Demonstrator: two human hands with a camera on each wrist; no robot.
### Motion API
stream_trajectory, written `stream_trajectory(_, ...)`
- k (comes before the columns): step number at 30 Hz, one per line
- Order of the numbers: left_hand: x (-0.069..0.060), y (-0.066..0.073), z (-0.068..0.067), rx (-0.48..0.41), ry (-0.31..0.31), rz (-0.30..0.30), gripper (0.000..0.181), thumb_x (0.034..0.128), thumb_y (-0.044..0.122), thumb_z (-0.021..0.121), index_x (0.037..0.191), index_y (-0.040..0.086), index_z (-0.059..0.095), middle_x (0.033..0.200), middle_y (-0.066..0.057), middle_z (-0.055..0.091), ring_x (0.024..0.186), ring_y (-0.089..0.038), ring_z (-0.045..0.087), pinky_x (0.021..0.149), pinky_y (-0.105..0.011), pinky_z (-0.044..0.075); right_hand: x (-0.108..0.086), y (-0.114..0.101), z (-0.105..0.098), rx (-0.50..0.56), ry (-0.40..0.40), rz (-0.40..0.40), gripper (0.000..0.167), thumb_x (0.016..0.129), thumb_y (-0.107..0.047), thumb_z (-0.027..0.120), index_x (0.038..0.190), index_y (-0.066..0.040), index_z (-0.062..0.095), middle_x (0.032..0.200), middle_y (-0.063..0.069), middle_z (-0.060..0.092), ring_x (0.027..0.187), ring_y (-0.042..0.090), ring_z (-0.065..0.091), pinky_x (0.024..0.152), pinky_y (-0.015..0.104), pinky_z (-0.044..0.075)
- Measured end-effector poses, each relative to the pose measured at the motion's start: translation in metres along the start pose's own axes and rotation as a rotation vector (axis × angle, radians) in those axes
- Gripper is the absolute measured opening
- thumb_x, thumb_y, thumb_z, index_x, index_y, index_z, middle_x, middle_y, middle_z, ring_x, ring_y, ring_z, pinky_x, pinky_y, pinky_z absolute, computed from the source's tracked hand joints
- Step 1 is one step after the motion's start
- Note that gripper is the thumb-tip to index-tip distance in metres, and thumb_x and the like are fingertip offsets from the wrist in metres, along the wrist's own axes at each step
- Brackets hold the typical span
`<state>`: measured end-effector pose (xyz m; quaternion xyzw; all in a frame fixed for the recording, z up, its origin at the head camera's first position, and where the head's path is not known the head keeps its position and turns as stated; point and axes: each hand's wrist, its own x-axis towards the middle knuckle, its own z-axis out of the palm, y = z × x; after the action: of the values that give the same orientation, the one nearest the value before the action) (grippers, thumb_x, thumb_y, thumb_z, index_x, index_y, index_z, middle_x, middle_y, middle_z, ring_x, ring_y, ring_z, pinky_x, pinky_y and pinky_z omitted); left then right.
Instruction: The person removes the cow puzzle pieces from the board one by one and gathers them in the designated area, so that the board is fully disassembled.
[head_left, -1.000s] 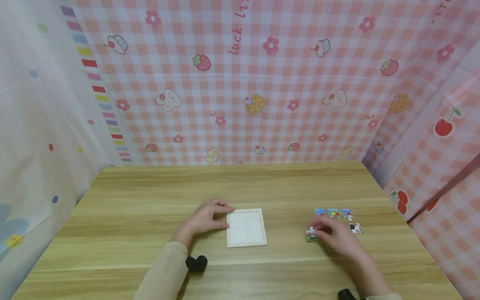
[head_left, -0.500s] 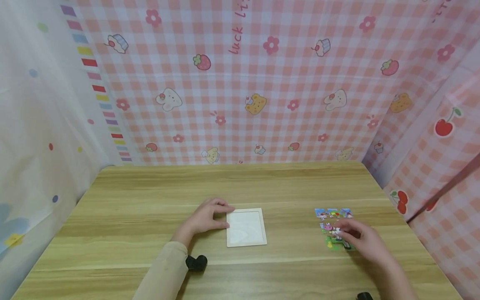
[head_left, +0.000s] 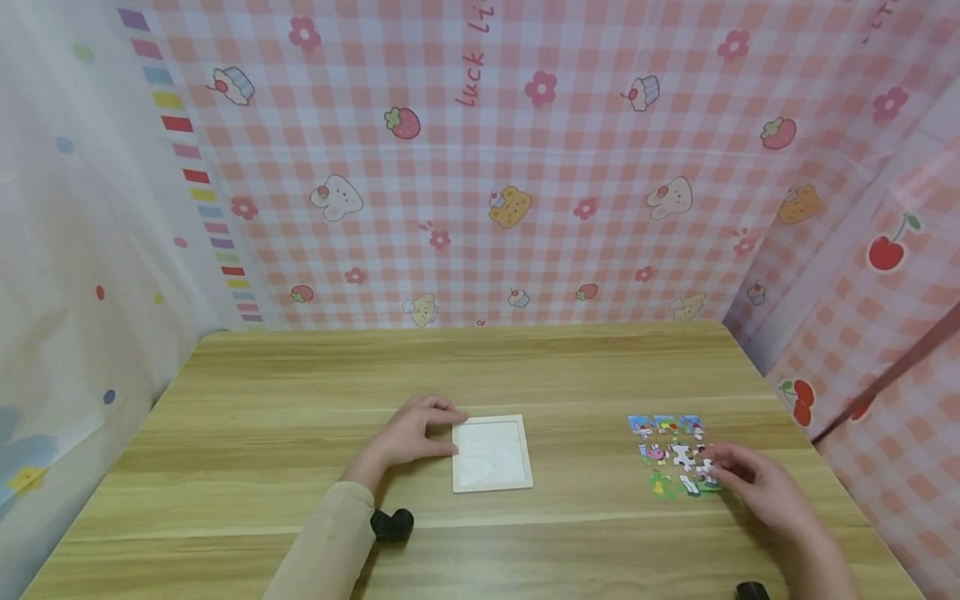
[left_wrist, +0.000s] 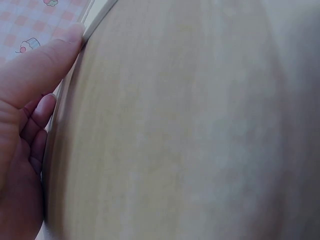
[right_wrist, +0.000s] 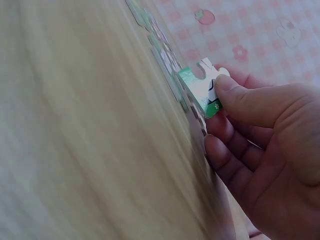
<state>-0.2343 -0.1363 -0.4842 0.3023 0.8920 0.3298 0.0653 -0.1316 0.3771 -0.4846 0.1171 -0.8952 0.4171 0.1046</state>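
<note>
Pinched between my right thumb and fingers is a jigsaw puzzle piece [right_wrist: 200, 92], green and white with a black mark, held tilted in the right wrist view. My right hand [head_left: 765, 487] is at the lower right corner of a loose grid of puzzle pieces [head_left: 661, 425], which carry a cartoon picture in blue, pink, white and green. My left hand [head_left: 416, 432] touches the left edge of a square, pale wooden puzzle tray [head_left: 491, 454] with thumb and index finger. In the left wrist view, the left thumb [left_wrist: 45, 67] lies against the tray's edge.
A wood-grain table [head_left: 315, 375] bears everything. A pink checked curtain [head_left: 480, 167] hangs behind its back edge, with white cloth [head_left: 90, 250] at the left. Black wrist devices [head_left: 392, 525] show at both wrists.
The right hand has carried the puzzle piece rightward, from the left side of the grid to its lower right corner, uncovering more pieces. My left hand and the tray stay put.
</note>
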Motion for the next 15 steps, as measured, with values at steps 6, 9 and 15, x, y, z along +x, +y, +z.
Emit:
stream_trajectory(6, 0.0, -0.001, 0.001, -0.007, 0.002, 0.0, 0.047, 0.0901, 0.025, 0.083, 0.134, 0.011, 0.072, 0.132, -0.011, 0.062, 0.124, -0.033, 0.052, 0.109, -0.055, 0.041, -0.004, 0.007, -0.008, -0.031, -0.025, 0.035, 0.012, 0.092, 0.011, 0.068, 0.105, 0.01, 0.068, 0.087, -0.008, 0.068, 0.082, -0.005, 0.057, 0.07, 0.01, 0.045)
stream_trajectory(9, 0.0, -0.002, 0.001, -0.005, 0.002, 0.0, 0.047, 0.0901, 0.025, 0.083, 0.133, 0.011, 0.072, 0.132, -0.01, 0.062, 0.124, -0.033, 0.052, 0.108, -0.054, 0.041, -0.005, 0.009, -0.012, -0.058, -0.045, 0.057, 0.011, 0.094, 0.009, 0.068, 0.105, 0.009, 0.068, 0.088, -0.01, 0.068, 0.083, -0.006, 0.057, 0.07, 0.011, 0.045)
stream_trajectory(15, 0.0, -0.002, 0.001, -0.006, 0.0, -0.007, 0.047, 0.0901, 0.025, 0.083, 0.133, 0.011, 0.072, 0.132, -0.01, 0.062, 0.125, -0.033, 0.052, 0.109, -0.055, 0.04, -0.005, 0.01, -0.016, -0.118, -0.064, 0.106, 0.013, 0.094, 0.005, 0.07, 0.107, 0.005, 0.071, 0.091, -0.005, 0.07, 0.085, -0.008, 0.056, 0.071, 0.011, 0.046)
